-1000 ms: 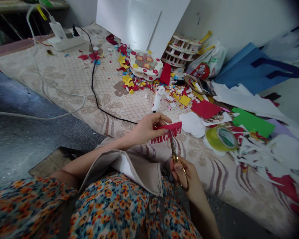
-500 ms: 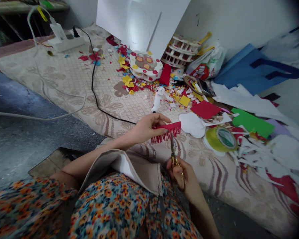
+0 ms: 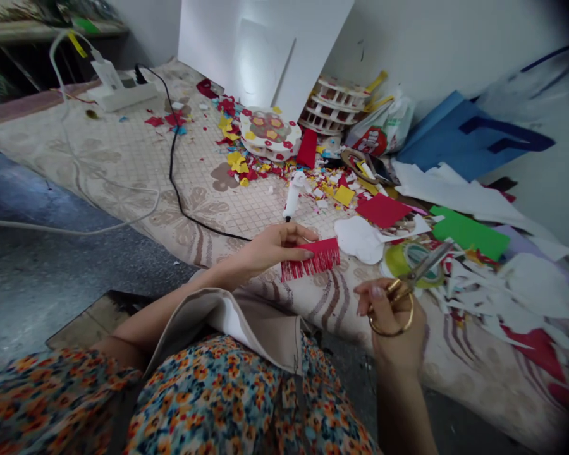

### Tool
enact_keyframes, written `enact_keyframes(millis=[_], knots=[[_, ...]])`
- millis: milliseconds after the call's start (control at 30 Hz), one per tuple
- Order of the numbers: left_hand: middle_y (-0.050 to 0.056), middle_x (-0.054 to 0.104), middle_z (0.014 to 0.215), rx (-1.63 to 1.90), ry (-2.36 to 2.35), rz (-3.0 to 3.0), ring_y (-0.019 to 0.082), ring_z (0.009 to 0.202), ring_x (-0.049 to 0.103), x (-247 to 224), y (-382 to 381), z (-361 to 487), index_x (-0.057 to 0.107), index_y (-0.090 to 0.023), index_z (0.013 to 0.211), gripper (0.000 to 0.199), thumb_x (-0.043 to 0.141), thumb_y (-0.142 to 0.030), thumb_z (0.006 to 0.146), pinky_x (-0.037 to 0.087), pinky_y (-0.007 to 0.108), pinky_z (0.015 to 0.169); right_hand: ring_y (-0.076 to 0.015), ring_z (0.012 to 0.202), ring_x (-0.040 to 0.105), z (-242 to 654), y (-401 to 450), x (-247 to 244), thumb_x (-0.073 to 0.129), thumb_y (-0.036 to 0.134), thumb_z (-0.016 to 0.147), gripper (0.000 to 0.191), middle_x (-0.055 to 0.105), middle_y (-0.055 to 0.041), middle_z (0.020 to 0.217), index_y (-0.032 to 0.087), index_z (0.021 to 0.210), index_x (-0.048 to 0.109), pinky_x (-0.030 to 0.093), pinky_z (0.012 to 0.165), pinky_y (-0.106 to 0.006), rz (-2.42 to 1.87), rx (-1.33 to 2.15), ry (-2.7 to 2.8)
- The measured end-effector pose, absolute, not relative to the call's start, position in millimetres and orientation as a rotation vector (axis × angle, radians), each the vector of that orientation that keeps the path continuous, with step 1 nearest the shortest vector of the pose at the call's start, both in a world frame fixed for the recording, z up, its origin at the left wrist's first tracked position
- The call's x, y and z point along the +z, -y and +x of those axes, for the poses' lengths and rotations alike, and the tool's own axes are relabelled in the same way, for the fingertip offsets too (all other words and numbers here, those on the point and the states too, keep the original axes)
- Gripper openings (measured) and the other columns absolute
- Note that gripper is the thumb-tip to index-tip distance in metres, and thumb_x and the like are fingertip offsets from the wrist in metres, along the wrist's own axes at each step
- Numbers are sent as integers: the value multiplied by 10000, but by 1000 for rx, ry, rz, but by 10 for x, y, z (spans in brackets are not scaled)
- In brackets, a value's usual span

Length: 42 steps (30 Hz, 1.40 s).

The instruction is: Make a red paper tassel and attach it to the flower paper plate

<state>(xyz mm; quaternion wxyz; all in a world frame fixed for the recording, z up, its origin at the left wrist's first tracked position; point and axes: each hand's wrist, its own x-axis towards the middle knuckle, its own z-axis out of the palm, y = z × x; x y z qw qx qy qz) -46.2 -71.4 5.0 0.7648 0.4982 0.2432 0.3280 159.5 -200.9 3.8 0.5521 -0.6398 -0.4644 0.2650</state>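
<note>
A red strip with a finely cut fringe [image 3: 323, 256] is pinched between the thumb and fingers of my left hand [image 3: 270, 249], fringe side toward me, above the table's front edge. My right hand [image 3: 398, 322] has gold-handled scissors [image 3: 401, 297] hooked on its fingers. Their blades point away to the right, apart from the strip and over a roll of yellow-green tape [image 3: 392, 258]. Just beyond my left hand a white glue gun [image 3: 293, 197] stands on the cloth. A white scalloped cutout [image 3: 359, 239] lies right of the strip.
Beyond the glue gun sits a white tiered piece with red and yellow flowers [image 3: 270, 134], scraps around it. White offcuts [image 3: 478, 291], a green sheet [image 3: 471, 234] and a blue bag [image 3: 455, 139] lie right. A black cord [image 3: 174, 164] runs from a power strip [image 3: 123, 95].
The scissors have left the fringe; my right hand has moved right and turned their blades away. My left hand still holds the strip, now with its fringe more in view.
</note>
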Motion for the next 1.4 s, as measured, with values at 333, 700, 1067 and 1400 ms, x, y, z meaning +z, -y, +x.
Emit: enact_keyframes(millis=[333,700,1067,1400], knots=[[13,648,813,650,-498,1095,76,710,589,17,700,-474,630,-125,963,312,764,-178,686,447,208,664,-89,466,480,1438,1551,45,724,347,727,271,572,56,667,225,815,498,394,479,-251,-1406,930,1067],[17,639,814,683,-554,1117,64,668,547,67,738,-453,639,-127,944,251,686,-330,805,412,202,618,-85,491,468,1336,1593,104,720,287,710,259,506,61,689,225,832,500,382,481,-251,-1399,1021,1009],[-6,624,767,680,-521,1146,61,659,556,-10,689,-469,618,-113,949,272,735,-197,718,411,206,639,-78,435,461,1316,1627,93,715,279,728,201,496,80,562,218,787,534,324,432,-230,-1278,1049,922],[-4,630,769,662,-516,1141,62,662,560,-12,697,-478,617,-110,961,286,742,-204,721,412,210,649,-80,417,455,1363,1603,64,729,278,726,183,500,81,508,216,761,561,314,417,-225,-1254,1034,916]])
